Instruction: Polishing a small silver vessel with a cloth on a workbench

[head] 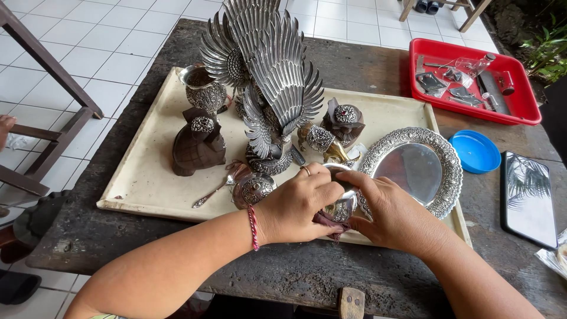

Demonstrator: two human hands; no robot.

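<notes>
**Silver cup held in two hands over a cream tray**

Silver is the material at the centre: a small rounded silver cup (341, 204) is gripped between two bare hands at the near edge of a cream tray (142, 177). The left hand (298, 204), ringed and with a red cord bracelet at the wrist, is curled closed around the cup's left side. The right hand (393, 212) is closed against its right side, fingers bent over the rim. A dark purplish cloth (332, 223) is pinched beneath the cup, between both palms.

Judged from this grip, the rubbing is best done with the cup steadied firmly by one hand while the cloth is worked in small strokes, kept low over the tray.

Just beside the left hand a small embossed lid (254, 189) and a silver spoon (214, 192) are laid. To the right, an oval silver plate (416, 168) with an ornate rim is set. Behind stand a tall winged silver statue (269, 77), a dark wooden turtle figure (198, 145) and a silver goblet (204, 88).

The tray is set on a weathered dark wooden table (354, 68). Farther right are a red plastic tray (525, 106) of small tools, a blue lid (475, 150) and a dark phone (527, 198). White floor tiles (106, 47) are seen beyond.
</notes>
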